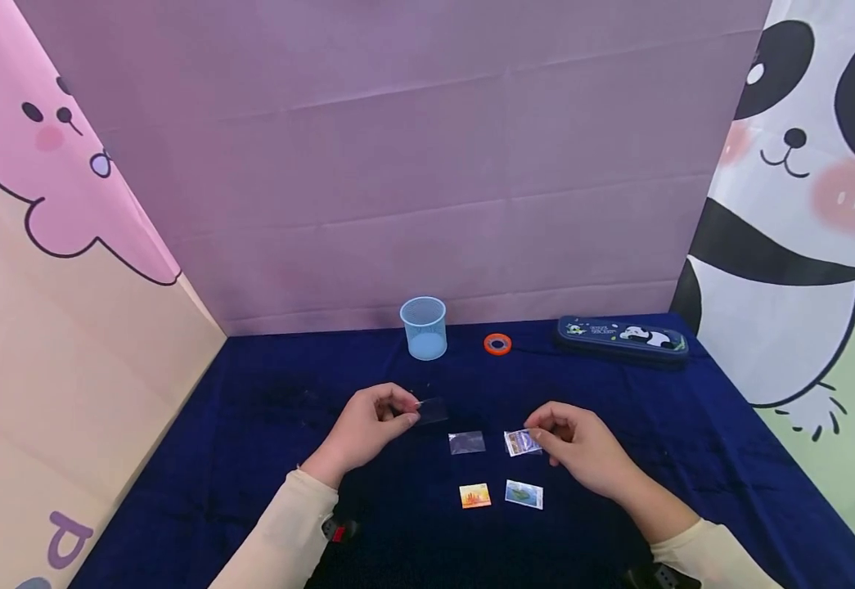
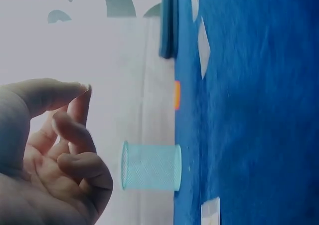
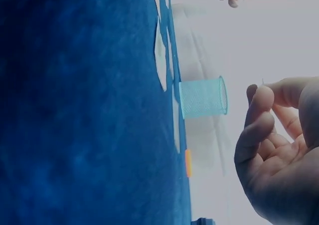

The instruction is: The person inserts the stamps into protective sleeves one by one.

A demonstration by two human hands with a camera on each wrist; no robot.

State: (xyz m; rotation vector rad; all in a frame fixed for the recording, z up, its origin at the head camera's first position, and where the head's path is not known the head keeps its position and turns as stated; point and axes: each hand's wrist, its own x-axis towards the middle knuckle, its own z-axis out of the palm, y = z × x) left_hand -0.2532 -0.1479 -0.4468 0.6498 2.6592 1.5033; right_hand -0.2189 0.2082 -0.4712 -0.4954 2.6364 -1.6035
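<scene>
My left hand pinches a small clear plastic sleeve between thumb and fingertips, above the dark blue cloth. In the left wrist view, thumb and index finger of the left hand meet at the tips. On the other side, my right hand pinches a purplish stamp by its right edge; a clear sleeve seems to lie under it. Another clear sleeve lies flat between the hands. Nearer to me are an orange stamp and a blue-green stamp, side by side.
At the back stand a light blue mesh cup, an orange roll of tape and a dark pencil case with a panda on it. A mauve cloth wall closes off the back; printed panels flank both sides.
</scene>
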